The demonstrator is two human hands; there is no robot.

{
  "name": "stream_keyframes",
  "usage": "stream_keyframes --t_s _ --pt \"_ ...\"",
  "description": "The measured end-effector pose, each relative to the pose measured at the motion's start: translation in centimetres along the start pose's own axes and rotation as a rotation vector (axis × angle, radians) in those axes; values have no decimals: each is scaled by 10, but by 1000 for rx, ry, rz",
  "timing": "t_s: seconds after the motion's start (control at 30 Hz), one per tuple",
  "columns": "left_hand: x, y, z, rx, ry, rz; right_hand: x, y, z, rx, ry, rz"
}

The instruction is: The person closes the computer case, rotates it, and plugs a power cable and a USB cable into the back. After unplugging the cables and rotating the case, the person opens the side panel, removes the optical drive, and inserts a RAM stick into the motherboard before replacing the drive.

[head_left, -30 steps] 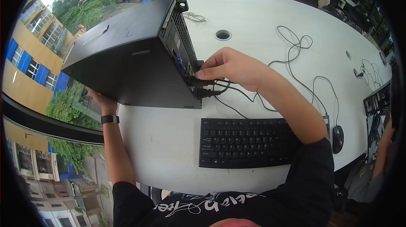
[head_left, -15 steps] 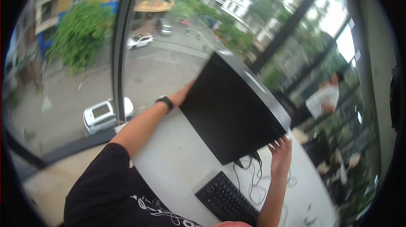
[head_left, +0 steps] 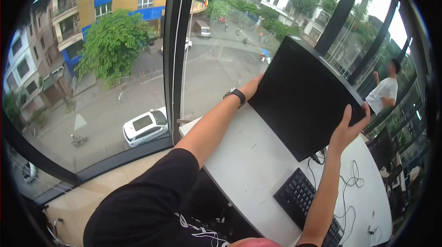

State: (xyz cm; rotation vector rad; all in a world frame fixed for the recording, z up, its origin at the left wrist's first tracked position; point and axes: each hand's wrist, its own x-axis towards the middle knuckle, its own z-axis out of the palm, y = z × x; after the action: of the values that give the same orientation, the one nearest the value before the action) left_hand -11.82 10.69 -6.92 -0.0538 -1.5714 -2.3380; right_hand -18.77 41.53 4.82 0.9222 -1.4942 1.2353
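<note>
A black monitor (head_left: 306, 97) with a dark screen and a grey top edge stands tilted over the white desk. My left hand (head_left: 251, 88), with a black watch on the wrist, holds its left side; the fingers are hidden behind it. At the right side, my right hand (head_left: 349, 125) grips the edge near the top corner, thumb towards the front. Cables (head_left: 317, 157) come out below the monitor's lower right corner. A black keyboard (head_left: 297, 195) lies in front, partly covered by my right forearm.
The white desk (head_left: 244, 150) ends at a large window with a dark frame (head_left: 172, 63). Loose thin cables (head_left: 354, 180) lie on the desk's right part. A person in a white shirt (head_left: 384, 91) stands at the far right. Beyond the glass are a street and a white car (head_left: 145, 127).
My right hand has moved up from the monitor's lower right corner to its right edge near the top. My left hand stays on the left side. The camera view has shifted.
</note>
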Motion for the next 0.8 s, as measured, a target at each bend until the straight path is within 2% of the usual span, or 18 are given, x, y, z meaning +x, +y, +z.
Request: stream_keyframes --t_s 0.03,0.1,0.13,0.2,0.23,0.27,0.33,0.37,0.43,0.5,0.6,0.7,0.77,0.8 --pt "7 -8 -5 14 -12 5 3 0 0 3 13 1" --pt "14 -23 -14 68 123 199 9 0 4 0 36 6" --pt "1 -13 -6 76 106 190 10 5 5 29 42 -34" --pt "-27 2 4 296 319 82 12 8 9 96 52 -47" --pt "-27 -10 -7 440 360 118 15 15 10 40 65 -71" --pt "-66 14 24 467 341 145 16 14 11 82 60 -69" --pt "-66 0 3 450 227 118 16 15 8 85 66 -69" --pt "-104 21 35 371 259 77 13 28 12 119 71 -90" --pt "-98 3 4 325 226 90 11 24 9 87 67 -75" --pt "-112 6 7 352 226 69 7 11 1 -47 25 39" --pt "-132 14 18 335 264 27 -1 6 4 -235 90 -19" --pt "-137 20 26 284 250 40 -31 -16 8 -384 37 88" --pt "-136 20 19 331 262 10 -68 -35 2 -417 -108 133" --pt "-126 11 4 359 246 57 -88 -45 1 -359 -213 271"
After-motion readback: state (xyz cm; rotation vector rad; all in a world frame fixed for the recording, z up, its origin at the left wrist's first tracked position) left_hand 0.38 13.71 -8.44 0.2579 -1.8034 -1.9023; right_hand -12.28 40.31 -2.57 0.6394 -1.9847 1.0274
